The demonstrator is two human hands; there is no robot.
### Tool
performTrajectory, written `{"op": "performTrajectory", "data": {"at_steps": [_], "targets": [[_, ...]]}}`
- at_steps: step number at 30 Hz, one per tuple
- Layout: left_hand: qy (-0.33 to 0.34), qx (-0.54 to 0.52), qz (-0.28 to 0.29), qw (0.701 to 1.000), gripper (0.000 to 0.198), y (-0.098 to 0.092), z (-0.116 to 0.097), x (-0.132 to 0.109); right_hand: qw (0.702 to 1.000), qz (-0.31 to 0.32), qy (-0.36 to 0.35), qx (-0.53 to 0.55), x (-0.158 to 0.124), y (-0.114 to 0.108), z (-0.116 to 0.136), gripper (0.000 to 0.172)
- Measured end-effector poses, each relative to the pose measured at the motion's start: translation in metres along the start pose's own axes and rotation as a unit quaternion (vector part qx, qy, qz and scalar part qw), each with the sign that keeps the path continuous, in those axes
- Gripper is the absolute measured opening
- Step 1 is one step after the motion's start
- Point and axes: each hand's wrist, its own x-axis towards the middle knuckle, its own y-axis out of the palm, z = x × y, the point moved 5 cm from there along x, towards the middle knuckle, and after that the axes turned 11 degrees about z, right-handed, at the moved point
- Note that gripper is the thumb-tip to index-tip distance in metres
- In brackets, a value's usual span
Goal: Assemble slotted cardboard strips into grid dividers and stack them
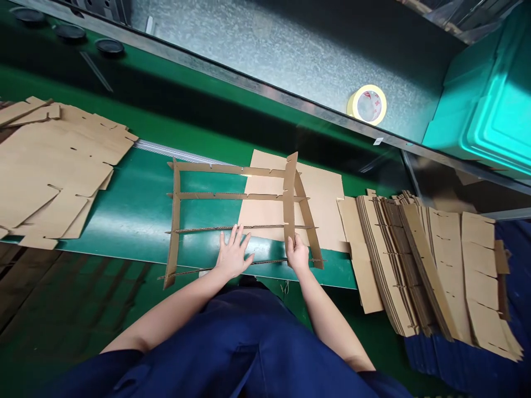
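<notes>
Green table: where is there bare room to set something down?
On the green table, the roomiest bare patch lies between the left cardboard stack and the cardboard grid. The grey shelf shows bare left of the tape roll. Around the grid it's crowded: left hand spread, right hand gripping it, flat sheet partly beneath, strip pile rightward.

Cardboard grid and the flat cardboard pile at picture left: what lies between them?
Green tabletop, with a silvery strip along the back, in the head view.

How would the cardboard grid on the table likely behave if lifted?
The cardboard grid would probably be light, being thin board around open gaps. It may skew, since its crossings seem slotted together. The cross-strip in the right hand might flex, being slim.
</notes>
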Motion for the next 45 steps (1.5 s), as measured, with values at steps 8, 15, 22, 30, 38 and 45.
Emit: {"op": "performTrajectory", "data": {"at_steps": [8, 15, 22, 30, 38, 45], "targets": [[-0.007, -0.008, -0.001, 1.0, 0.065, -0.001, 0.0, -0.001, 0.999, -0.005, 0.006, -0.045, -0.003, -0.001, -0.001, 0.049], [-0.005, -0.014, -0.019, 1.0, 0.064, -0.005, -0.001, -0.003, 0.996, 0.043, 0.026, -0.08, 0.004, -0.001, 0.004, 0.044], [-0.016, -0.024, -0.027, 0.999, 0.064, -0.008, -0.002, -0.004, 0.986, 0.087, 0.024, -0.138, -0.003, -0.003, 0.003, 0.038], [-0.015, -0.029, -0.029, 0.999, 0.064, -0.006, -0.003, -0.005, 0.975, 0.105, 0.046, -0.189, 0.003, 0.003, 0.01, 0.035], [-0.015, -0.032, -0.017, 0.999, 0.065, -0.003, -0.003, -0.005, 0.977, 0.146, 0.038, -0.149, 0.007, 0.003, -0.002, 0.033], [-0.014, -0.028, -0.012, 0.999, 0.066, -0.002, -0.003, -0.005, 0.978, 0.124, 0.029, -0.168, 0.012, 0.007, -0.002, 0.033]]}}
